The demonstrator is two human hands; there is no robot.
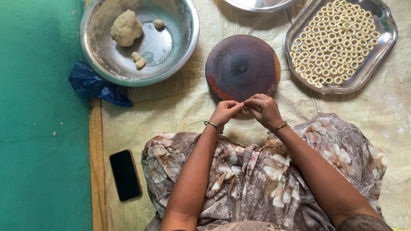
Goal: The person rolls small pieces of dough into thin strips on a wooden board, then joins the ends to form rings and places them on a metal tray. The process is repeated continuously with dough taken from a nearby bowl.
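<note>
Fingers (239, 105): pressed together tip to tip, both sets pinching a small pale piece of dough (245, 111), mostly hidden between them.
Left hand (224, 112): curled, thumb and forefinger meeting the right's, gold bangle (212, 125) on the wrist.
Right hand (264, 110): curled over the dough from the right, bangle on its wrist too.
Dough piece: held just above the near edge of the round board, over the lap.
Round board (242, 66): dark, worn, reddish at the rim, lying flat just beyond the hands.
Tray (379, 53): steel, oblong, far right, filled with rows of small pale dough rings (334, 42).
Bowl (188, 47): large steel one, far left, holding a dough lump (126, 28) and a few small bits.
Second steel dish (259, 4): only its edge seen at the far side.
Blue bag (94, 84): crumpled, tucked beside the bowl's near left.
Phone (125, 174): black, screen dark, lying near left on the cloth.
Cloth (180, 107): yellowish sheet spread on the floor under everything.
Floor (43, 128): green, at the left.
Dress (257, 179): floral, brown and cream, across the lap.
</note>
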